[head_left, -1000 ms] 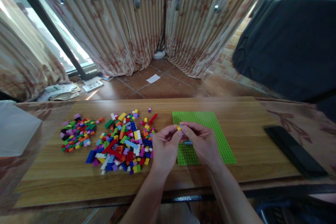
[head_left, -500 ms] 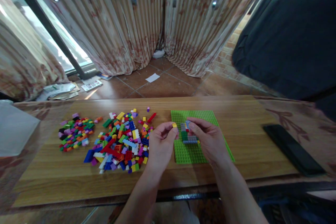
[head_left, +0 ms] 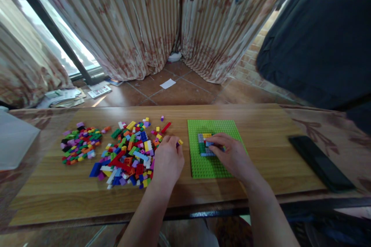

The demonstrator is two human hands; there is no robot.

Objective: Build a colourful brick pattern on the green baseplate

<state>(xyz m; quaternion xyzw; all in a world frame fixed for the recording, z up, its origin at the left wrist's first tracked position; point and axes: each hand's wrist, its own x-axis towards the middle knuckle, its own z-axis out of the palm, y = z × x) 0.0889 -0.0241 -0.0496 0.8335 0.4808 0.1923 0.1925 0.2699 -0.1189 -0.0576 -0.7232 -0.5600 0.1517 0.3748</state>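
A small yellow brick [head_left: 180, 142] shows at the fingertips of my left hand [head_left: 169, 159]. That hand is closed on it, between the big brick pile and the green baseplate [head_left: 198, 170]. Low on the baseplate sits a brick build [head_left: 201, 148] of grey, green, yellow and red pieces. My right hand [head_left: 230, 156] is over the right side of this build, thumb and fingers pinched round a small grey-blue brick [head_left: 208, 144]. The fingers hide part of the build, and whether this brick is pressed onto it I cannot tell.
A big pile of mixed bricks [head_left: 127, 162] lies left of my left hand, with a smaller pile [head_left: 82, 144] beyond it. Lone pieces, one a purple brick [head_left: 162, 118], lie near the back edge. A dark flat case [head_left: 321, 162] rests at the table's right end.
My left hand has drawn back left, away from the build, with the yellow brick. My right hand has lowered the grey-blue brick to the build. The view has shifted slightly.
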